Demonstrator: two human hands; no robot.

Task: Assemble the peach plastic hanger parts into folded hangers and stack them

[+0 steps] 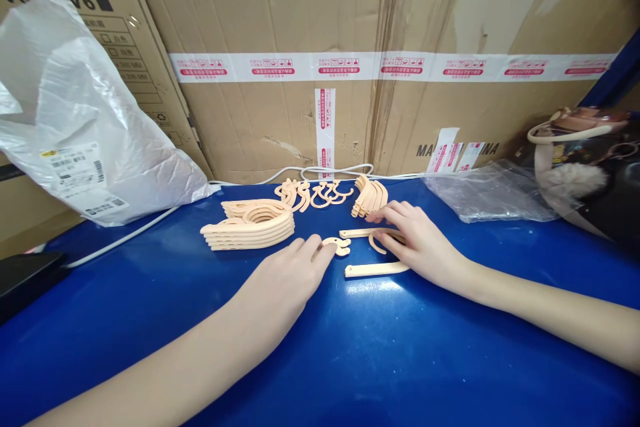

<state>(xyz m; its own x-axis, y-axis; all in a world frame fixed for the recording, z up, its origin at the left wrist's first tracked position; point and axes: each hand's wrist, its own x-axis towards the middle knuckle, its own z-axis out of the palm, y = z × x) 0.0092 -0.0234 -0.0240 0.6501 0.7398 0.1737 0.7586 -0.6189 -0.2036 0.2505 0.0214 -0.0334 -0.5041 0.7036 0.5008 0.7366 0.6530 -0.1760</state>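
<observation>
My left hand is closed, its thumb and fingertips pinching a small cream plastic hanger joint just above the blue table. My right hand reaches over loose cream hanger parts, fingers spread and apart. Beneath it lie an upper hanger arm and a lower hanger arm, their right ends hidden by the hand. A curved hook shows near my right thumb. Close beyond my right fingertips stands a bundle of curved hanger arms.
A stack of folded cream hangers lies to the left. Several loose hooks are at the back by a white cable. A silver mailing bag, a clear plastic bag, a dark bag and large cartons border the table.
</observation>
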